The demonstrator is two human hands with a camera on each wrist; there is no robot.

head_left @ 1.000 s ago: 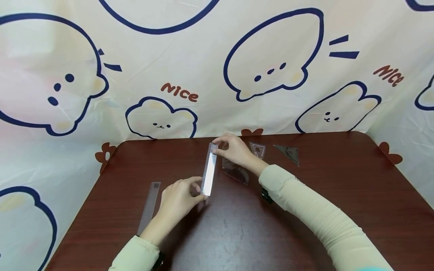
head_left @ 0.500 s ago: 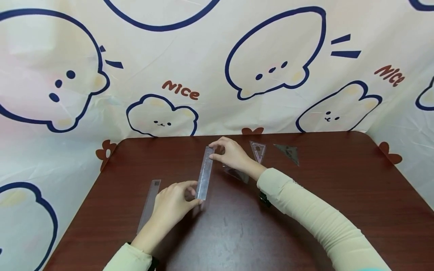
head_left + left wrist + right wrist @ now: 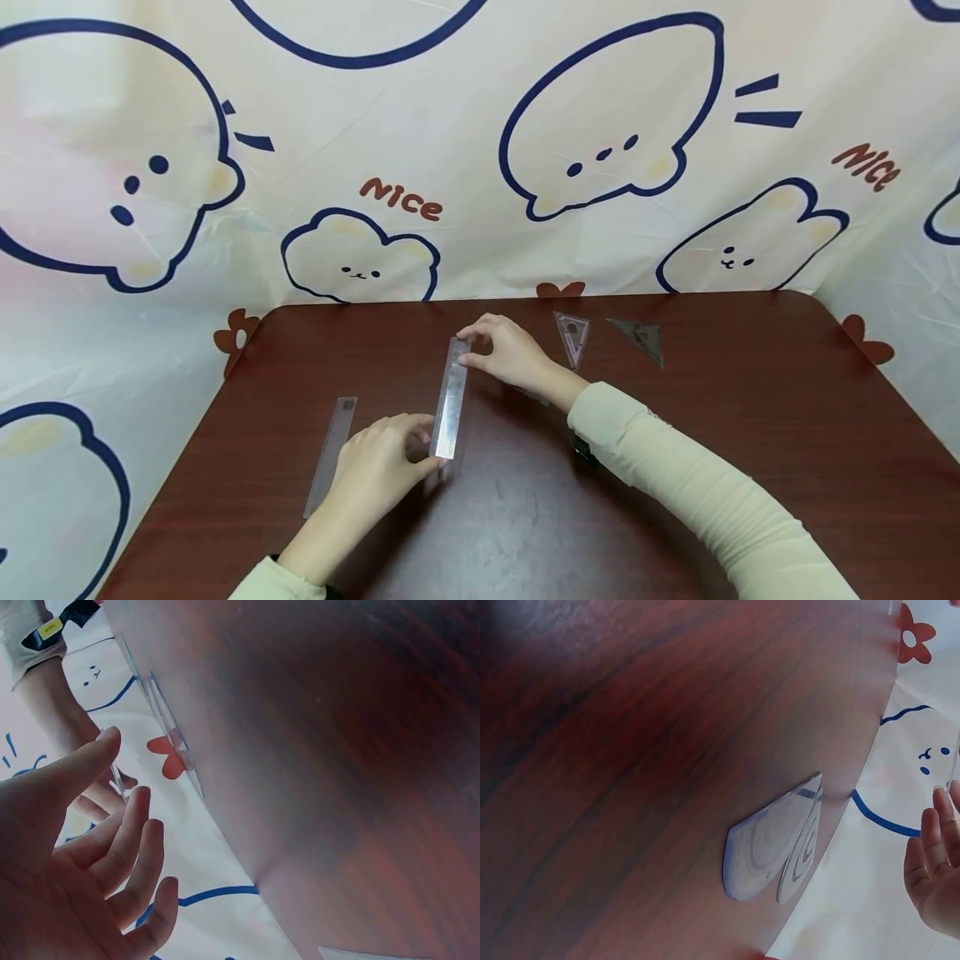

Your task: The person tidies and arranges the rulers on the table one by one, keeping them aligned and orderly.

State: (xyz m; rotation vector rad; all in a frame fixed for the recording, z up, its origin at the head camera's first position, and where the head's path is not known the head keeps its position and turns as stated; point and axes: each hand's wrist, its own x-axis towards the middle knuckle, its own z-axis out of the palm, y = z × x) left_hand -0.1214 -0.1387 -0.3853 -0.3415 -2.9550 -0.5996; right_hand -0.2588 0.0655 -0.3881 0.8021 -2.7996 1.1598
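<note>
Head view: ruler [image 3: 450,400] held over table [image 3: 540,517], left hand [image 3: 378,458] pinching near end, right hand [image 3: 512,353] pinching far end. Looks light, stiff, probably slick clear plastic; might snap if bent, so 2 ends are good grip spots.

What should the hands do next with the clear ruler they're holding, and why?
Maybe lower the held ruler gently onto the table, beside the other ruler: the left hand and right hand hold its two ends above it, and the other ruler lies flat there.
</note>
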